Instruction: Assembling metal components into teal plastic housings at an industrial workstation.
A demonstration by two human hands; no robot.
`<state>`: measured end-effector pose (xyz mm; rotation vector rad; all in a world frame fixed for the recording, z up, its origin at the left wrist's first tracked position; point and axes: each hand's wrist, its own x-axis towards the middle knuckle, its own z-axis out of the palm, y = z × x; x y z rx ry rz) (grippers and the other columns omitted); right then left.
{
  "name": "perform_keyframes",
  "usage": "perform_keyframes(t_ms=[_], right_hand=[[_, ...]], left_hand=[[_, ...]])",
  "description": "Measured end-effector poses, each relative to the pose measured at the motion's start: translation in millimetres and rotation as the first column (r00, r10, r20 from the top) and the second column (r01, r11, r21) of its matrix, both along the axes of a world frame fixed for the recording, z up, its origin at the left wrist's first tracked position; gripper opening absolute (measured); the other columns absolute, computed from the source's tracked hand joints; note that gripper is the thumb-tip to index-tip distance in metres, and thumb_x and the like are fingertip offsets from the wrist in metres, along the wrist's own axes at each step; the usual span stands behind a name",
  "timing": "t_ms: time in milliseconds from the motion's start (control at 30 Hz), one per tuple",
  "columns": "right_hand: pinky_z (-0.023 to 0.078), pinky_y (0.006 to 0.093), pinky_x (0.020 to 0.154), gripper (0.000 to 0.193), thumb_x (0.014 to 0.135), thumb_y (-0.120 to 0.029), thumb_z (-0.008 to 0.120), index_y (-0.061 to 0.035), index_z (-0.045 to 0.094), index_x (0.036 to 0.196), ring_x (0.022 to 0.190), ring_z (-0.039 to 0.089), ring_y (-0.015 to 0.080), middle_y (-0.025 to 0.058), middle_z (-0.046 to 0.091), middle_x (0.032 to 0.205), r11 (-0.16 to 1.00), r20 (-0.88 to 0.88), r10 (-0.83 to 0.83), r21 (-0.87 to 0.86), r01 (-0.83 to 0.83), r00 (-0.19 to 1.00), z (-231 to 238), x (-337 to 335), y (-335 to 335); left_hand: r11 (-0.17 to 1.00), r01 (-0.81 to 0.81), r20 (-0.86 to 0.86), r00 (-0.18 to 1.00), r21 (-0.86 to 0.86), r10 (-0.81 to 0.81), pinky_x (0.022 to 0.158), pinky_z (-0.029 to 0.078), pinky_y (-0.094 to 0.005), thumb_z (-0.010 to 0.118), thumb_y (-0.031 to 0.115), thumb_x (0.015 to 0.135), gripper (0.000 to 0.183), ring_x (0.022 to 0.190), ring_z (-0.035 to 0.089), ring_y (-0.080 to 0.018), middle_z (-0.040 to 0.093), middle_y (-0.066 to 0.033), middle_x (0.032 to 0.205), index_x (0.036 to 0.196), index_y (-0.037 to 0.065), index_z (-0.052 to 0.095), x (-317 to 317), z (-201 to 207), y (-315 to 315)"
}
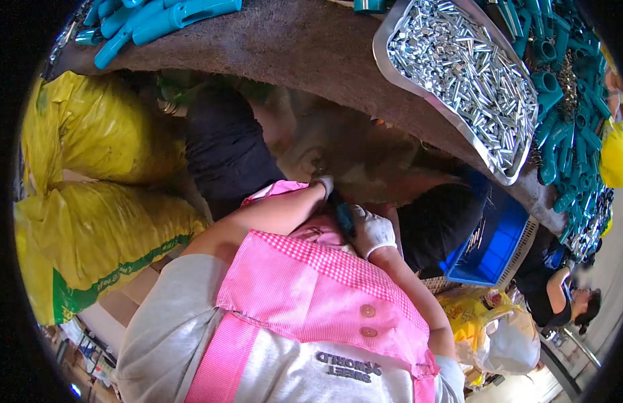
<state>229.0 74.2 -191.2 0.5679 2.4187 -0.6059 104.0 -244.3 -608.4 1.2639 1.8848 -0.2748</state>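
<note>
Over my lap, my right hand (372,230), in a white glove, is closed around a teal plastic piece (344,217) that shows at its fingers. My left hand (325,183), also in a whitish glove, is a little farther off and to the left. It looks curled closed, but its fingers are mostly hidden, and what they hold cannot be made out. A small dark thing (317,165) shows just beyond it. A pink checked apron (325,282) covers my front, below both hands.
A brown-covered table (305,50) curves across the far side. On it stand a metal tray (385,50) of silver pins and piles of teal tubular pieces (184,19). Yellow sacks (110,235) are stacked at left. A blue crate (496,235) sits at right; beyond is another person (553,289).
</note>
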Motion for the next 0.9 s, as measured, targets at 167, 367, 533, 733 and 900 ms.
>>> perform_keyframes(t_ms=[167, 367, 533, 733, 900], right_hand=[[0.050, 0.0442, 0.073, 0.039, 0.079, -0.028, 0.056, -0.0048, 0.050, 0.110, 0.083, 0.063, 0.0352, 0.0205, 0.064, 0.092, 0.998, 0.031, 0.063, -0.001, -0.063, 0.998, 0, -27, -9], [0.050, 0.0404, 0.080, 0.026, 0.080, -0.019, 0.052, -0.0039, 0.065, 0.098, 0.096, 0.062, 0.0339, 0.0205, 0.062, 0.104, 0.993, 0.173, 0.104, -0.067, -0.094, 0.979, 17, -121, -6], [0.047, 0.0383, 0.088, 0.036, 0.077, -0.027, 0.060, -0.0037, 0.064, 0.103, 0.106, 0.058, 0.0300, 0.0201, 0.059, 0.114, 0.992, 0.148, 0.115, -0.071, -0.105, 0.982, 0, -94, -1], [0.048, 0.0404, 0.082, 0.040, 0.078, -0.038, 0.057, -0.0114, 0.063, 0.107, 0.097, 0.060, 0.0336, 0.0193, 0.063, 0.103, 0.959, 0.172, -0.190, -0.180, 0.220, 0.967, -17, -52, 8], [0.048, 0.0415, 0.082, 0.035, 0.079, -0.032, 0.055, -0.0106, 0.063, 0.106, 0.097, 0.060, 0.0335, 0.0173, 0.063, 0.105, 0.952, 0.177, -0.207, -0.189, 0.239, 0.962, -42, -62, 1]], left_hand=[[0.963, -0.268, 0.146, 0.953, 0.009, 0.264, 0.078, 0.049, -0.0345, 0.056, 0.028, 0.075, 0.031, 0.091, 0.061, -0.0222, 0.064, -0.0100, 0.103, 0.098, 0.009, 0.065, 26, 88, 156], [0.899, -0.438, 0.310, 0.858, 0.023, 0.410, 0.089, 0.044, -0.0336, 0.042, 0.028, 0.087, 0.036, 0.101, 0.056, -0.0233, 0.060, -0.0116, 0.114, 0.112, 0.009, 0.059, -83, 218, 242], [0.784, -0.621, 0.750, 0.509, -0.020, 0.422, 0.091, 0.043, -0.0322, 0.053, 0.039, 0.085, 0.048, 0.105, 0.056, -0.0221, 0.059, -0.0129, 0.117, 0.118, 0.004, 0.057, -77, 331, 250], [0.685, -0.704, 0.464, 0.678, 0.187, 0.570, 0.079, 0.046, -0.0444, 0.042, 0.037, 0.088, 0.034, 0.092, 0.059, -0.0367, 0.063, -0.0159, 0.099, 0.101, 0.012, 0.063, -26, 361, 260], [0.742, -0.621, 0.190, 0.784, 0.254, 0.591, 0.081, 0.046, -0.0458, 0.041, 0.035, 0.089, 0.034, 0.094, 0.058, -0.0381, 0.062, -0.0179, 0.101, 0.097, 0.011, 0.064, -30, 338, 262]])
